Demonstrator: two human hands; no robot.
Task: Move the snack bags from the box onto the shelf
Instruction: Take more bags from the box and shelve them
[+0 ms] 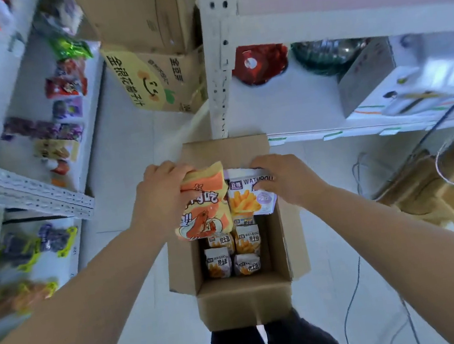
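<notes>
Head view, looking down. An open cardboard box (246, 298) stood on the floor just in front of the person's legs, between a stocked shelf (25, 190) at the left and a white rack (331, 129) at the right. The left hand (158, 194) was closed on the top edge of an orange snack bag (202, 205) printed with a prawn, holding it raised above the far left part of the box. The right hand (283, 181) gripped a white-and-purple fries bag (248, 195) just beside the orange one, also lifted over the box's far end; the two bags were touching or nearly so. Lower in the box lay several small fries packets (232, 256), packed side by side and not yet handled. The left shelf already carried rows of assorted packets, though blur made it impossible to tell whether any came from this box. Judged from this arrangement, the task was under way but far from finished: two bags were in hand and not yet shelved, and the remaining packets were still to be moved.
</notes>
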